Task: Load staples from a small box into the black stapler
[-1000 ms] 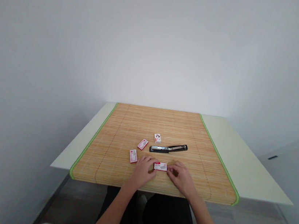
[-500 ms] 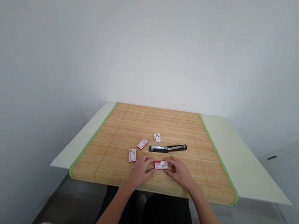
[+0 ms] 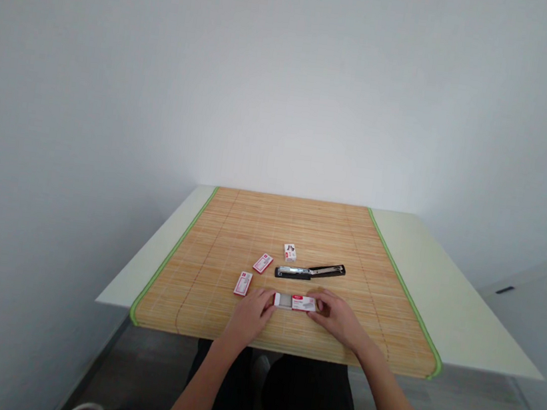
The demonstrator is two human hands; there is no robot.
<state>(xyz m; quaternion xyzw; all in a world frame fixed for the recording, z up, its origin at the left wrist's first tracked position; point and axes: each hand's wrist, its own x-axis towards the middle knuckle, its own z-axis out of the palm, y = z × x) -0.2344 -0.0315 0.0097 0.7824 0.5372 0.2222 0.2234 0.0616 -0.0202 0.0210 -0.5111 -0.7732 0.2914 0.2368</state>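
Both hands grip one small red-and-white staple box (image 3: 295, 302) low over the near edge of the bamboo mat (image 3: 230, 226): left hand (image 3: 253, 311) pinches its left end, right hand (image 3: 334, 314) its right end. The box appears slid partly open, a grey inner part showing at its left. Just behind it lies an opened black stapler (image 3: 310, 272). Three more small boxes (image 3: 243, 284) lie on the mat, which covers the white table (image 3: 443, 294).
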